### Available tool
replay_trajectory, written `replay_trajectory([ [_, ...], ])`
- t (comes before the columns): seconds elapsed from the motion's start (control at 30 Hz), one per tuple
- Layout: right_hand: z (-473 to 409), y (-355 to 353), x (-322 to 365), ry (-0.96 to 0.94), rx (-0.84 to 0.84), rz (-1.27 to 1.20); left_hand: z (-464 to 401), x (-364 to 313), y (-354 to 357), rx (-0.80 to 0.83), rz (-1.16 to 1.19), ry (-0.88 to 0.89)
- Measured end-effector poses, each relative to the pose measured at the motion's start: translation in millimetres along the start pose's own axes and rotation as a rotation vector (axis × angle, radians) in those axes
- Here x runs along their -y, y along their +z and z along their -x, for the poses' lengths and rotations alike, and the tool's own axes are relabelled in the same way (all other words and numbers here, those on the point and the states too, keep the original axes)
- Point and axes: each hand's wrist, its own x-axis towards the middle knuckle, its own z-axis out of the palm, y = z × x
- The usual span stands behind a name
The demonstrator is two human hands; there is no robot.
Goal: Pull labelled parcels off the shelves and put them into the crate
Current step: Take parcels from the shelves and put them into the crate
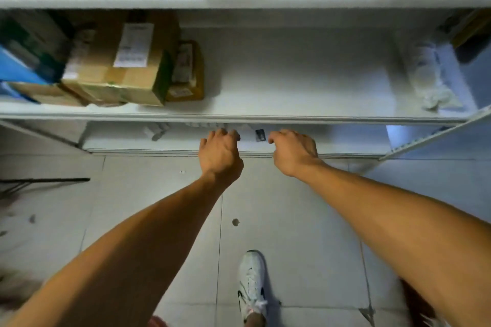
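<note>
both hands reach into the lowest shelf (332, 146), so the step in hand seems to be taking a parcel there. the white flat parcel (252, 133) lies near the shelf's front edge, partly hidden under the shelf above. its long axis seems to run left to right, along the edge, with the dark label patch (260, 135) facing up. the left hand (220, 151) has curled fingers on the parcel's left part. the right hand (293, 150) is curled just beside the label; i cannot tell if it already pinches. next, i think, both hands must close firmly and slide it out toward the person. no crate is in view.
</note>
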Motion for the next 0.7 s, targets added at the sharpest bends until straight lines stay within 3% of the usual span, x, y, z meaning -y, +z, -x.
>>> replay_trajectory([
  [0.17,-44,-8,63,0.017,-0.055,-0.396,-27,58,-27,-0.143,0.516,-0.313],
  [0.37,-92,-25,148,0.127,-0.033,-1.009,-68,120,-54,-0.272,1.579,-0.731],
  [0.57,-131,-42,208,0.190,0.240,-1.469,-99,163,-77,-0.364,1.939,-0.706],
  [0.7,-132,-31,209,0.130,0.299,-1.443,-94,170,-72,-0.264,2.007,-0.620],
])
